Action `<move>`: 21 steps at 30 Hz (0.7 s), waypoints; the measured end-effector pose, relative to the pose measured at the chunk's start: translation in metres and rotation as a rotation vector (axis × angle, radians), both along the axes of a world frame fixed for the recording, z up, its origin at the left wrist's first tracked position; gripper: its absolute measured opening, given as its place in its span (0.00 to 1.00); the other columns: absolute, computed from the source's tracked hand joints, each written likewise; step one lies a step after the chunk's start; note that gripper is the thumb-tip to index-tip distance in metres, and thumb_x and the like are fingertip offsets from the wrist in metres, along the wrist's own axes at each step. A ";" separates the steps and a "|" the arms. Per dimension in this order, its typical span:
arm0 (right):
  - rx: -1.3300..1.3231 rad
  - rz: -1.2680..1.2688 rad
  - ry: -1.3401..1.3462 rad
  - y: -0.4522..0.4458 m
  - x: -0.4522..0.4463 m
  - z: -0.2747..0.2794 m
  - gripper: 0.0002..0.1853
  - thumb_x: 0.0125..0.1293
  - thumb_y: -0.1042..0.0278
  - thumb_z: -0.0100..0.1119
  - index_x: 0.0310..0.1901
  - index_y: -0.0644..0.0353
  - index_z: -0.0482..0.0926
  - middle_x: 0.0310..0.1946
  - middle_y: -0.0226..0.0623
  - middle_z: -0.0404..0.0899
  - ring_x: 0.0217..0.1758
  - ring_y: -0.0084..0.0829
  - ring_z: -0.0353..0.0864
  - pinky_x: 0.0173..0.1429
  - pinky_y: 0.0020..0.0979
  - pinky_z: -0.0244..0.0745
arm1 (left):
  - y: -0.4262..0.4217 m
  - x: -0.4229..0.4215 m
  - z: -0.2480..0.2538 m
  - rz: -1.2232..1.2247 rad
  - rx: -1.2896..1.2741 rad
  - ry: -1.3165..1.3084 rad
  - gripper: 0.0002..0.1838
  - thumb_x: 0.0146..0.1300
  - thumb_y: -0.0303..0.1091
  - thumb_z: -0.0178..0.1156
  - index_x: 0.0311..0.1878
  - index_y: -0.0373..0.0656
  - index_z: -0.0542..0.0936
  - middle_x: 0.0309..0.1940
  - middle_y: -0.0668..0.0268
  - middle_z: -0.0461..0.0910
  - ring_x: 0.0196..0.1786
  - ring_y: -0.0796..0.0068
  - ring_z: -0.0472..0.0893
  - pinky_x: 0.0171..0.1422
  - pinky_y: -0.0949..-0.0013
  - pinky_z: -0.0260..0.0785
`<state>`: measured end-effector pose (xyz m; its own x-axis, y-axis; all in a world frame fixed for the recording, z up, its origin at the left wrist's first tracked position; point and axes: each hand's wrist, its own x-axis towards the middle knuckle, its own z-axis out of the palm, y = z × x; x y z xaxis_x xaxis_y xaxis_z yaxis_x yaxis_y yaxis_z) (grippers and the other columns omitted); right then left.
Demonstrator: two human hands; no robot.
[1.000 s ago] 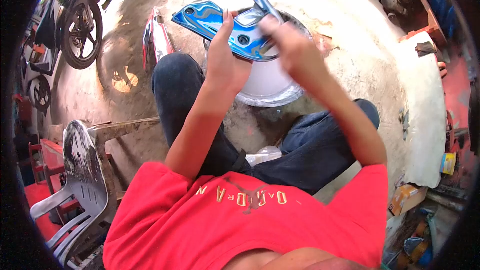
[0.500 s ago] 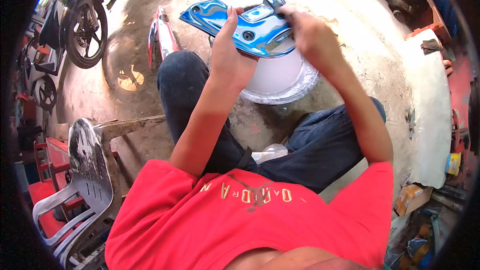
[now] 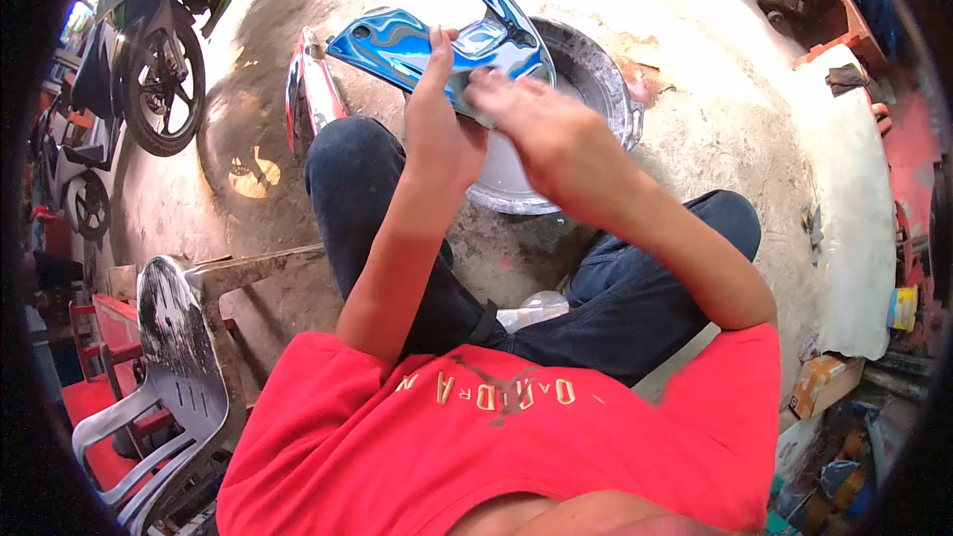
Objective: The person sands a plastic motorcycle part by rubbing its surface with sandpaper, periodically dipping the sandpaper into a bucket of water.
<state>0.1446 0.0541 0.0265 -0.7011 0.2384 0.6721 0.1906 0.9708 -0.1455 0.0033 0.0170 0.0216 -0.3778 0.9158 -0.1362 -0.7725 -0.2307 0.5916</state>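
We grip the glossy, forked, blue-swirled panel (image 3: 397, 45) in our left hand (image 3: 443, 129), and our right hand (image 3: 561, 139) crosses its near edge, fingers too blurred to tell whether they close on anything. The panel is above the left rim of a round, dark basin (image 3: 632, 121) of whitish liquid (image 3: 504, 179); beyond our left knee (image 3: 352, 159), a red-and-white piece (image 3: 318, 89) rests on the rough grey floor (image 3: 715, 139).

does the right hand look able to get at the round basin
Probably yes: the right hand overlaps the basin in this view, and the basin's right side looks unobstructed.
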 end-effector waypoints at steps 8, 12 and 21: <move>-0.083 -0.136 -0.042 0.024 0.007 -0.006 0.22 0.64 0.82 0.53 0.60 0.61 0.79 0.56 0.50 0.82 0.58 0.45 0.83 0.63 0.39 0.78 | 0.000 0.002 -0.002 -0.045 0.110 -0.039 0.14 0.78 0.42 0.52 0.56 0.43 0.73 0.52 0.57 0.80 0.58 0.59 0.80 0.66 0.50 0.72; -0.279 -0.206 -0.147 0.026 0.011 0.004 0.21 0.64 0.80 0.54 0.59 0.61 0.79 0.56 0.51 0.81 0.58 0.46 0.83 0.64 0.40 0.77 | 0.000 -0.001 0.001 -0.011 0.045 -0.030 0.14 0.78 0.43 0.52 0.55 0.43 0.73 0.54 0.57 0.79 0.59 0.58 0.80 0.65 0.50 0.72; 0.043 -0.032 -0.032 0.008 0.006 -0.008 0.21 0.62 0.83 0.53 0.58 0.63 0.79 0.55 0.49 0.82 0.57 0.46 0.84 0.62 0.41 0.78 | 0.000 -0.003 -0.002 0.007 0.002 -0.016 0.14 0.77 0.44 0.54 0.55 0.44 0.74 0.50 0.59 0.80 0.58 0.60 0.80 0.65 0.52 0.72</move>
